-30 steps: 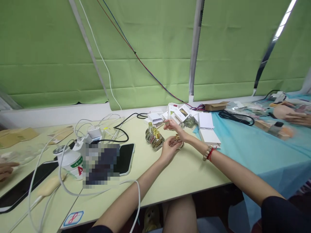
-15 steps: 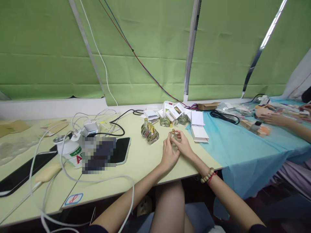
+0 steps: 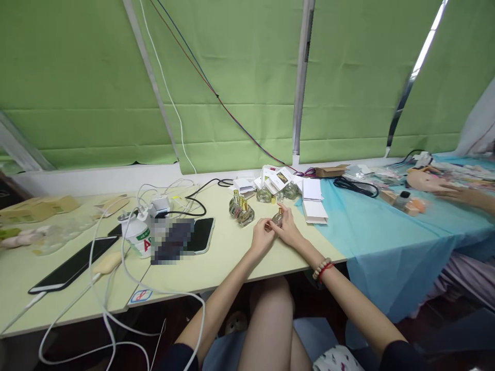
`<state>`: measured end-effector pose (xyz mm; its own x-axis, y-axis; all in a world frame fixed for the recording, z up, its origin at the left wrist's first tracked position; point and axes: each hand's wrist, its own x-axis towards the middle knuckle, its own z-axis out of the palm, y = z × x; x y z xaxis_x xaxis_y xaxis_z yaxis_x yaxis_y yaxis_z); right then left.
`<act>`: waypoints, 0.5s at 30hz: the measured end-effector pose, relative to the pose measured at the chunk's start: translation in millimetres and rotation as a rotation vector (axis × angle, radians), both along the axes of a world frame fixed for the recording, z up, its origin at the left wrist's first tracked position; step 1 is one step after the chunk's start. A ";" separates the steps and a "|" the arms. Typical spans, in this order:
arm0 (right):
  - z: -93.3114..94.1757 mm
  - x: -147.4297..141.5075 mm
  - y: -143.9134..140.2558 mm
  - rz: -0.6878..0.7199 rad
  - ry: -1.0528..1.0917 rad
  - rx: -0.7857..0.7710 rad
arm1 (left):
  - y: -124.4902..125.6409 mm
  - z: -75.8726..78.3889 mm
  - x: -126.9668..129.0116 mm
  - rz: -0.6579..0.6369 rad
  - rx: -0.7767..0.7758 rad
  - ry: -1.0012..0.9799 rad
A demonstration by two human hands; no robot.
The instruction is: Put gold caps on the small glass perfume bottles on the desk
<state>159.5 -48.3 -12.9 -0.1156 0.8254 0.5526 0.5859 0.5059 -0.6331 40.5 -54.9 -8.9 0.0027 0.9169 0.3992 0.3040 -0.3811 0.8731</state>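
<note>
A small glass perfume bottle [image 3: 277, 218] with a gold neck is held between my two hands above the near part of the table, tilted to the right. My left hand [image 3: 263, 236] is closed on its lower left side. My right hand [image 3: 287, 229] grips it from the right, fingers up near the gold top. Both hands partly cover the bottle. To their left, several gold-topped perfume bottles [image 3: 245, 214] stand in a cluster. More glass bottles [image 3: 264, 194] sit farther back, near a loose gold cap [image 3: 274, 200].
White boxes [image 3: 314, 211] lie right of my hands, and others are piled behind. At left are a phone [image 3: 201, 235], a white can-shaped container [image 3: 135, 234], a tablet [image 3: 73, 265] and looping white cables. A co-worker's hand [image 3: 464, 197] is over the blue cloth [image 3: 371, 226] at right.
The perfume bottle has gone from upright to tilted, and my left hand has shifted down and left around it. The view has swung slightly left. The co-worker's hand has moved right.
</note>
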 end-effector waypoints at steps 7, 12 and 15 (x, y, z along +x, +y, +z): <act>23.2 30.6 -60.5 0.068 0.249 -0.184 | -60.5 18.3 34.6 -0.115 -0.130 -0.232; 31.8 88.9 -125.2 0.031 0.354 -0.232 | -108.8 35.2 87.4 -0.356 -0.350 -0.446; 29.2 126.4 -152.8 -0.106 0.318 -0.187 | -125.5 40.9 114.8 -0.493 -0.392 -0.400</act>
<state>285.8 -201.1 16.3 0.1282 0.9137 0.3857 0.3884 0.3116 -0.8672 155.3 -180.4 32.0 0.3739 0.9220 0.1003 -0.1909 -0.0294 0.9812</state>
